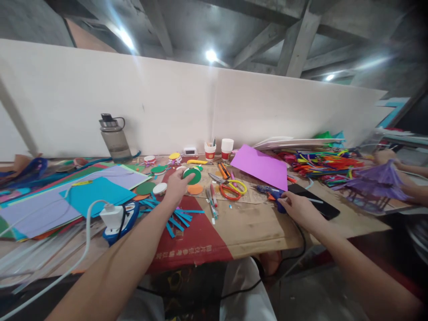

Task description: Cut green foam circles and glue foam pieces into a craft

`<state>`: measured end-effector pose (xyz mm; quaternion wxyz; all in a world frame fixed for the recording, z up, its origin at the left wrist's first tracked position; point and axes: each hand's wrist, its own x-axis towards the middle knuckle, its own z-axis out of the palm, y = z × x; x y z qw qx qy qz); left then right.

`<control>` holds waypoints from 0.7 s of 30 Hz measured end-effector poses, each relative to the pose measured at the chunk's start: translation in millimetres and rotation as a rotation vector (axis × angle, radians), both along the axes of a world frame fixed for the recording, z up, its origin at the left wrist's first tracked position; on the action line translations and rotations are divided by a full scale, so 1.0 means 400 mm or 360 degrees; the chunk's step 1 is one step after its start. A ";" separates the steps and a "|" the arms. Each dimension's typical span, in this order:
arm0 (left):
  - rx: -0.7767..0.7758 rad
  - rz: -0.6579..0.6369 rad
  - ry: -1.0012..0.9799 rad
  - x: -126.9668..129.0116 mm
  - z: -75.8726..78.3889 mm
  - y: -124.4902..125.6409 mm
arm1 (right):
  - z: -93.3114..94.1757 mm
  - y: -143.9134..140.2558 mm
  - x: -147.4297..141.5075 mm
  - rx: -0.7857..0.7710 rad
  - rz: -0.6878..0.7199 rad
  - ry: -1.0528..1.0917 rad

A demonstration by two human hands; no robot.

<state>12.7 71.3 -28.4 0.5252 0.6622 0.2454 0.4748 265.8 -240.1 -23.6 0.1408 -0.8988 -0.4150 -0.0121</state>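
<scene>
My left hand [177, 183] pinches a green disc [191, 176] with a pale rim by its edge, held over the cardboard. An orange disc [195, 189] lies just below it, and a white round piece [159, 188] is to the left of my wrist. On the right, my right hand [294, 204] is closed on the handle of a blue glue gun [272, 191], whose nozzle points left. Between the hands are scissors [230, 189] with red and yellow handles and several pens [213, 196]. Blue paper strips [179, 220] lie below my left wrist.
Colored paper sheets [100, 194], a power strip [122, 220] and a water bottle [115, 140] are on the left. Paper cups [227, 149] stand at the back. A purple sheet [262, 167], black phone [314, 200] and pipe cleaners [317, 165] lie right, near another person's hand [384, 158].
</scene>
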 end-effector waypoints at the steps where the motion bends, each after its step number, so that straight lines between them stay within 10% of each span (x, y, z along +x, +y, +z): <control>1: -0.0010 -0.0001 0.0002 -0.001 0.003 -0.004 | 0.004 0.004 0.000 -0.0014 -0.0022 -0.0025; 11: 0.0026 0.0012 0.0115 -0.005 0.006 -0.015 | 0.105 0.217 0.089 -0.0233 0.0031 -0.0523; 21: -0.0007 0.0016 0.0093 -0.010 0.016 -0.016 | 0.098 0.387 0.061 -0.0514 0.0069 -0.0529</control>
